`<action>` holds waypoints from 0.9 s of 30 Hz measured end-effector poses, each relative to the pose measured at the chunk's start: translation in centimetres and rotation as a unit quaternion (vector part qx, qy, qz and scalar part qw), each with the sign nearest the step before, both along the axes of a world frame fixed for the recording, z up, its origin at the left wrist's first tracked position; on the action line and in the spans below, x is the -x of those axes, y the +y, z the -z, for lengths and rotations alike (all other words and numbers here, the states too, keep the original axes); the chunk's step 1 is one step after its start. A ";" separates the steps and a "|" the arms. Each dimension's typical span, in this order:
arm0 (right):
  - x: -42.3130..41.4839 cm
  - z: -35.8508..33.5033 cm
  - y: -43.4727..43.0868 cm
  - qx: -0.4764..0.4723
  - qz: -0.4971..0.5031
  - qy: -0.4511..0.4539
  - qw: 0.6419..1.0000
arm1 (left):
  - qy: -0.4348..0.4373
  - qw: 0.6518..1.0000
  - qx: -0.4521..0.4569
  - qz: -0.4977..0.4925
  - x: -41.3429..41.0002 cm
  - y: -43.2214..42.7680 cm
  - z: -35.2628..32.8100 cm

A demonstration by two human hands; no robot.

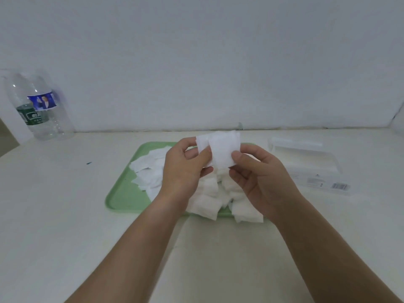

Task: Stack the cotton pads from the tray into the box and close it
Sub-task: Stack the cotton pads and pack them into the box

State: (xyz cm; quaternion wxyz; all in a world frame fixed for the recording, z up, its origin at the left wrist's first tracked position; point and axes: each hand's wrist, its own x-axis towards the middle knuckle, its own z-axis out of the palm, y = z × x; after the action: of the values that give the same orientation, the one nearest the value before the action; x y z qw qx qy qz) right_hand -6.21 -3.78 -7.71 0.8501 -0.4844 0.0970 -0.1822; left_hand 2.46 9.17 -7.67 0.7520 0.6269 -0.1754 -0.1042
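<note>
A green tray (122, 193) lies on the white table with a loose heap of square white cotton pads (150, 171) on it. Some pads hang over the tray's near edge. Above the tray, my left hand (183, 171) and my right hand (258, 178) together pinch a small bunch of cotton pads (220, 149), held upright between thumbs and fingers. To the right of the tray stands a clear plastic box (310, 165), its lid open toward the wall. I cannot tell what is inside it.
Two clear plastic bottles (41, 108) stand at the back left by the wall. A small blue-green speck (89, 163) lies on the table left of the tray. The wall runs close behind the tray and box.
</note>
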 end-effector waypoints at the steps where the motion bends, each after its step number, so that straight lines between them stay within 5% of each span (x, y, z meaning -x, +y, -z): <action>1: -0.1 0.1 0.4 0.002 0.001 -0.002 1.000 | 0.002 1.000 0.005 0.008 0.2 0.1 0.0; 17: -0.3 0.7 1.2 0.089 0.118 0.050 0.988 | 0.091 0.990 0.058 0.086 0.8 0.0 -0.1; 24: -0.2 0.6 1.0 0.246 0.220 0.099 0.939 | -0.001 0.996 0.004 0.086 1.0 0.3 0.4; 27: 0.2 -0.3 0.4 0.291 0.161 0.085 0.939 | -0.025 0.995 -0.022 0.094 1.1 0.4 0.0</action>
State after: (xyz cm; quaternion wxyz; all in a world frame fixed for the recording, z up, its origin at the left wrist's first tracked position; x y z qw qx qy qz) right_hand -6.41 -3.38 -7.42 0.6200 -0.7022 0.1884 -0.2949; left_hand 1.34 9.59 -7.68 0.7206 0.6262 -0.2494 -0.1626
